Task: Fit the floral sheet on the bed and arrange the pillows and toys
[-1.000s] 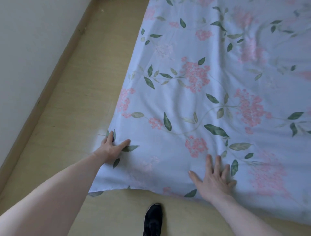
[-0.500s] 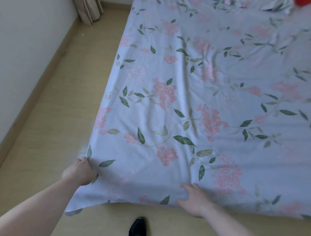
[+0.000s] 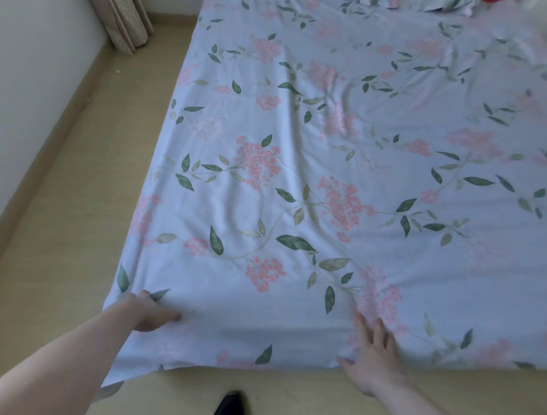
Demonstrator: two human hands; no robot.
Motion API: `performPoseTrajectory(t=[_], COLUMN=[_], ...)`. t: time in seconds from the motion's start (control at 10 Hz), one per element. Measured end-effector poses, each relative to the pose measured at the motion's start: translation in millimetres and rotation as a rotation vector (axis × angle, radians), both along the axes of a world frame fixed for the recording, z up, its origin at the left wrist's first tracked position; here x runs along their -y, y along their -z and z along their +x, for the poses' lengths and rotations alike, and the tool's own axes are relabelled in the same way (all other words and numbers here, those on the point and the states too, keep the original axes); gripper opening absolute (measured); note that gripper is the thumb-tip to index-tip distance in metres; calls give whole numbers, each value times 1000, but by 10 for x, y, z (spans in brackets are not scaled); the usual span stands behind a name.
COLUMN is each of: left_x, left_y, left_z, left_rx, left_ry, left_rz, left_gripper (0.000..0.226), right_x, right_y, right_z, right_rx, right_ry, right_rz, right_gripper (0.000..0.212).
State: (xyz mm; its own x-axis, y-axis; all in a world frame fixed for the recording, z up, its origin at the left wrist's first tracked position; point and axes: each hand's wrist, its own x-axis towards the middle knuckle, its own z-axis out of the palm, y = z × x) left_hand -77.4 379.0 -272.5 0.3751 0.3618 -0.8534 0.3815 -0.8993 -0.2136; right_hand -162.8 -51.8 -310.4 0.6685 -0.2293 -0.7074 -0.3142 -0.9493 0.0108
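Observation:
The floral sheet (image 3: 325, 183), pale blue with pink blossoms and green leaves, lies spread over the low bed with soft wrinkles toward its middle and far right. My left hand (image 3: 151, 314) is at the near left corner, its fingers curled into the fabric. My right hand (image 3: 373, 352) lies flat on the sheet's near edge, fingers spread. A bit of red toy (image 3: 488, 1) and rumpled floral bedding (image 3: 444, 6) show at the far right top.
Light wood floor (image 3: 74, 207) runs along the bed's left side and near edge. A white wall (image 3: 35, 74) with a skirting board borders it on the left. A beige curtain (image 3: 127, 26) hangs in the far corner. My black shoe (image 3: 229, 403) stands by the bed.
My view has lifted, showing more of the bed. The left hand's fingers went from spread to curled at the corner. The right hand curled over the near edge, then flattened again further right.

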Motion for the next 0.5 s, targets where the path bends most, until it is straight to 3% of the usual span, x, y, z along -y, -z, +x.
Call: performPoseTrajectory(t=[0.1, 0.2, 0.3, 0.5], left_x=[372, 878, 1711, 3111], left_y=[-256, -361, -652, -1740], left_z=[-39, -99, -110, -313], left_rx=[-140, 33, 188, 410], left_ry=[239, 402, 369, 402], left_rz=[78, 64, -150, -400], left_gripper=[75, 42, 49, 53], right_x=[135, 437, 766, 1329], right_y=[28, 289, -83, -1763], right_z=[-126, -150, -173, -231], right_rx=[-54, -169, -181, 35], right_ry=[78, 52, 67, 165], right_rz=[42, 217, 271, 269], right_gripper=[104, 69, 74, 71])
